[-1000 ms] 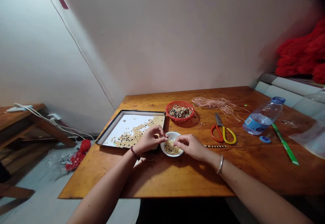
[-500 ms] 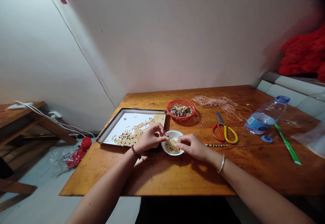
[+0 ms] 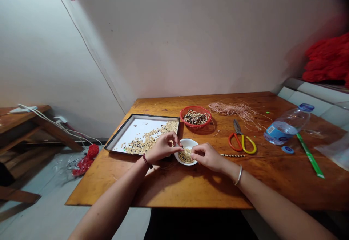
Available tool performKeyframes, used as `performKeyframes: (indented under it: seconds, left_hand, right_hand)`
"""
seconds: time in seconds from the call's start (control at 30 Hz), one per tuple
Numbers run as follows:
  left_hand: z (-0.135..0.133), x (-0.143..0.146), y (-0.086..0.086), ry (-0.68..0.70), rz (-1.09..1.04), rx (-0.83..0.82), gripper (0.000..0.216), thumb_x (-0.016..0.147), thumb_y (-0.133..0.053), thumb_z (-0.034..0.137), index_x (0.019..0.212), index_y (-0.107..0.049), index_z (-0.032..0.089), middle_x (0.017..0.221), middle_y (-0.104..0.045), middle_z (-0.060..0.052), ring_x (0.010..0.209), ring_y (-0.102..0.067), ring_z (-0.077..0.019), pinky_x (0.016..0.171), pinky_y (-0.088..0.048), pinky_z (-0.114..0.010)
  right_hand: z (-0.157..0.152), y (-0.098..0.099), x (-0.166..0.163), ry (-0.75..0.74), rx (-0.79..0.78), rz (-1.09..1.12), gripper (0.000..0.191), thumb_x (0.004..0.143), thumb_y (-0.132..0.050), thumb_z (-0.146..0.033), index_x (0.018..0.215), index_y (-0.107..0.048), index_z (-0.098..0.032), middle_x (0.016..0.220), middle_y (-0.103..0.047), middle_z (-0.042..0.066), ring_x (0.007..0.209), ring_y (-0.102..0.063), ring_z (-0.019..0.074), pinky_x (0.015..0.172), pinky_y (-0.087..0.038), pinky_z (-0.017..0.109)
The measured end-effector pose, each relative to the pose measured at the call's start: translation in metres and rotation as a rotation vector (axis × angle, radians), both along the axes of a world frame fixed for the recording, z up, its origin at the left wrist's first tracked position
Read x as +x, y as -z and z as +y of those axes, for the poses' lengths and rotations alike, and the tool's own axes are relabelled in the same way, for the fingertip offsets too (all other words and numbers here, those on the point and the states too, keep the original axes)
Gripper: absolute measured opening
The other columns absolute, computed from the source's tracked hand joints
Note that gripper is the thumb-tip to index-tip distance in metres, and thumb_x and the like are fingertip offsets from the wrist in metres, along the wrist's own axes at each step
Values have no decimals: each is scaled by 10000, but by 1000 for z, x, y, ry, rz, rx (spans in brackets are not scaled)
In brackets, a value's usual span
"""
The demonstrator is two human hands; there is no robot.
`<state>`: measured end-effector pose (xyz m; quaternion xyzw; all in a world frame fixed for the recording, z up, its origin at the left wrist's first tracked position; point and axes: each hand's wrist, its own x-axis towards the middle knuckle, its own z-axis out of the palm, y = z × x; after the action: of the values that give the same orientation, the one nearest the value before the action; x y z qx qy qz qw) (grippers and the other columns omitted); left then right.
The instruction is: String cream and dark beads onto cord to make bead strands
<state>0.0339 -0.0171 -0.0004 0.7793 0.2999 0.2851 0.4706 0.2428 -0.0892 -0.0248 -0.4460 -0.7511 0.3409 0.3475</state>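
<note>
In the lower half we see a tabletop (image 3: 191, 192) of smooth, glossy wood. At its centre the bowl (image 3: 188, 163) looks smooth and shiny; the basket (image 3: 195, 125) above seems plastic. Toward the right we see a clear, glossy plastic bottle (image 3: 283, 129) and metal-bladed scissors (image 3: 243, 139). The wall (image 3: 191, 44) looks matt.

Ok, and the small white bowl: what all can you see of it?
The white bowl is round, shallow-looking and smooth, its material unclear. It sits upright on the wooden table, right of the tray, partly filled with beads, mostly pale, some dark. The left hand and right hand meet its opposite sides in view; actual contact cannot be told.
</note>
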Motion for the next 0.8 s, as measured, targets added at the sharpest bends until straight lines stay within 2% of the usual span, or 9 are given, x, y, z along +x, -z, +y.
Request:
performKeyframes:
  seconds: [0.13, 0.5, 0.6, 0.8]
  left_hand:
    - [-1, -1, 0, -16, 60, 77, 294, 699, -731, 345, 756, -513, 157, 803, -671, -39, 706, -585, -123, 586, -418, -222]
    - [-8, 3, 2, -81, 222, 453, 180, 771, -670, 352, 732, -615, 185, 735, -627, -3, 682, -519, -117, 636, -393, -238]
    - [-7, 2, -1, -68, 206, 400, 200, 770, -670, 369, 743, -616, 178, 740, -630, -7, 672, -515, -115, 622, -395, -237]
    - [-4, -1, -6, -27, 132, 141, 262, 763, -660, 405, 793, -605, 151, 819, -632, -38, 671, -516, -106, 579, -410, -225]
  right_hand:
    - [0, 1, 0, 29, 13, -29, 262, 833, -535, -277, 648, -658, -138, 597, -591, 2, 571, -484, 115, 562, -344, 222]
    - [2, 5, 1, 80, 36, -87, 266, 827, -525, -259, 621, -643, -137, 576, -583, -3, 556, -478, 111, 551, -329, 223]
    - [2, 4, 1, 72, 44, -94, 278, 842, -521, -284, 645, -651, -137, 589, -581, -4, 565, -475, 110, 552, -325, 221]
    - [1, 0, 1, 63, 54, -64, 320, 870, -506, -347, 692, -680, -146, 625, -618, 14, 592, -501, 128, 572, -346, 229]
